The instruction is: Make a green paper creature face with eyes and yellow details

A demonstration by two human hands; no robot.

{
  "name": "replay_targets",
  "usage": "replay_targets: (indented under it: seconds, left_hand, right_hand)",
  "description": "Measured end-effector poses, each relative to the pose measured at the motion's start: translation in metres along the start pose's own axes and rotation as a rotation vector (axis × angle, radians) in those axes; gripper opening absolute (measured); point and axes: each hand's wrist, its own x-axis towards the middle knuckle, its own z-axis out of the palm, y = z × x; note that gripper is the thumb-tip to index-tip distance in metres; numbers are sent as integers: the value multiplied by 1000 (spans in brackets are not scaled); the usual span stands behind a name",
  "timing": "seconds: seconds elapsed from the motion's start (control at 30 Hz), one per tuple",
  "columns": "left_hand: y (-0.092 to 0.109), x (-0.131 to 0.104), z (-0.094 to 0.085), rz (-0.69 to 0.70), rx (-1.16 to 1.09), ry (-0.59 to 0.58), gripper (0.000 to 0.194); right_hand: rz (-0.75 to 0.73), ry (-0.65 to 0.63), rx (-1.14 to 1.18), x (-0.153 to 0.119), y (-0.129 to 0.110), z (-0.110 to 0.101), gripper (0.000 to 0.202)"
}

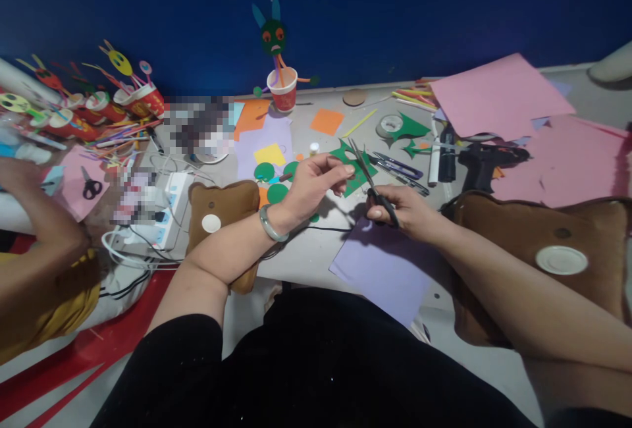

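Spanning the view, a pale, smooth counter [301, 260] carries paper offcuts and hand tools. Large pink sheets [498, 95], flat and matte with irregular cut edges, overlap at its right side. Two brown cushions, soft and plush in appearance, flank the work area: the larger right cushion [503, 237] lies under the right forearm, the smaller left cushion [224, 199] beside the left. A purple sheet [385, 263] overhangs the front edge. Toward the back stands a paper cup [284, 93], red and white, bearing a figure with a round green head and pointed blue ears.

The right hand [403, 209] has its fingers clamped on the black handles of the scissors [372, 191], whose slim metal blades point up and left over a jagged green paper piece [353, 186] at mid-counter. The left hand [316, 184] is beside the blades, thumb and forefinger tips drawn together; whether they grip anything cannot be told. A smooth, pale bangle [267, 226] rings the left wrist. Near that hand lie green paper discs [277, 194], cleanly rounded.
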Motion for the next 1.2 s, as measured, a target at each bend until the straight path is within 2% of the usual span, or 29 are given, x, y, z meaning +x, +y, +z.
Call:
replay_targets:
  seconds: [0.27,0.77,0.97,1.2]
  left_hand:
    - [2,1,0,62,-15,2,52]
    - [6,4,0,88,33,28,57]
    - [9,3,1,64,54,55,56]
    - [8,6,-3,17,30,97,46]
  right_hand:
    - [1,-11,-9,0,-1,0,71]
    - [1,-8,18,-1,-1,0,72]
    - [14,-10,16,-1,-3,0,74]
    - [19,-2,14,-1,-3,-1,76]
